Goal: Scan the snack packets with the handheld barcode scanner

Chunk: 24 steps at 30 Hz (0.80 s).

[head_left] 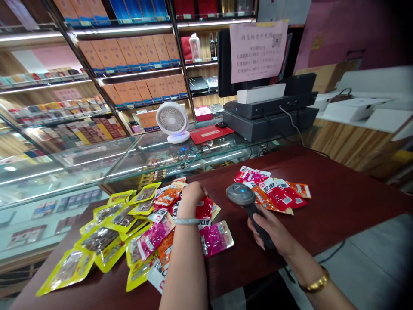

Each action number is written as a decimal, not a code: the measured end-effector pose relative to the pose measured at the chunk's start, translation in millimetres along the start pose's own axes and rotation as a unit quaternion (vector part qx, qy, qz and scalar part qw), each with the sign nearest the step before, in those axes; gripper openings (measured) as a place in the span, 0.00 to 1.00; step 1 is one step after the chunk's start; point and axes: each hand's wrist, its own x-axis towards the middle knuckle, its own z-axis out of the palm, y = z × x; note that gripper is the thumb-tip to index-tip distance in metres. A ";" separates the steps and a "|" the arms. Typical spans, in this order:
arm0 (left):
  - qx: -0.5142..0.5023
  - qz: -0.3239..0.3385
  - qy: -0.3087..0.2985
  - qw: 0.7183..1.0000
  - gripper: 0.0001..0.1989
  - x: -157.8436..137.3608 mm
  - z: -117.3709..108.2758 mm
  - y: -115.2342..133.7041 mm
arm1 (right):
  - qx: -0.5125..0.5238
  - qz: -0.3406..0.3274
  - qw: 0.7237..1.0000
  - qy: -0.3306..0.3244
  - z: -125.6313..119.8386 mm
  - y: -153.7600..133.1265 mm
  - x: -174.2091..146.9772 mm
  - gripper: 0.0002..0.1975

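My right hand (pixel 266 226) is wrapped around the handle of a grey barcode scanner (pixel 240 193), whose head points left. My left hand (pixel 193 193), a pale bangle on its wrist, reaches into the middle pile of small snack packets. Its fingers curl down by a red packet (pixel 204 209); their tips are hidden, so what they grip does not show. A magenta packet (pixel 217 239) lies beside the left forearm. Yellow-edged clear packets (pixel 98 239) spread out to the left. Under and beyond the scanner head, another pile of red, orange and magenta packets (pixel 277 191) lies on the dark red tabletop (pixel 342 185).
Behind the table stands a glass display counter (pixel 129 148) bearing a white fan (pixel 172 120), a red mouse pad (pixel 211 134) and a black cash drawer (pixel 267 122). A monitor with a pink notice (pixel 258 51) rises above. Boxed goods (pixel 129 54) fill the back shelves.
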 end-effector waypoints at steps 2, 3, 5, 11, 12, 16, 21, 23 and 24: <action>0.022 0.006 0.020 1.000 0.14 -1.4 0.2 -1.3 | -0.001 0.000 1.000 0.002 0.1 -0.1 0.0 0.18; 0.033 0.008 0.031 0.999 0.16 -2.4 0.3 -1.5 | -0.002 0.000 1.000 0.003 0.1 0.0 -0.1 0.18; 0.047 0.011 0.044 0.998 0.16 -4.0 0.7 -1.2 | -0.001 0.002 1.000 0.005 0.3 0.1 -0.3 0.18; -0.001 0.016 0.076 0.997 0.11 1.6 2.3 2.4 | 0.004 0.005 1.000 0.010 0.9 0.7 0.0 0.19; -0.030 0.012 0.095 0.995 0.11 3.2 2.6 3.7 | 0.005 0.005 1.000 0.009 1.0 0.8 0.2 0.19; -0.177 0.001 0.167 0.970 0.09 6.6 4.1 12.1 | 0.006 0.004 1.000 0.010 0.6 1.9 1.2 0.21; -0.266 0.003 0.193 0.944 0.08 8.7 7.8 19.5 | 0.004 0.002 1.000 0.009 -2.8 5.9 2.5 0.20; -0.275 0.012 0.189 0.942 0.08 10.0 9.8 20.2 | 0.005 -0.002 1.000 0.011 -4.0 7.2 3.0 0.20; -0.277 0.019 0.189 0.942 0.09 10.6 10.8 20.3 | 0.003 -0.004 1.000 0.011 -4.4 7.5 3.3 0.19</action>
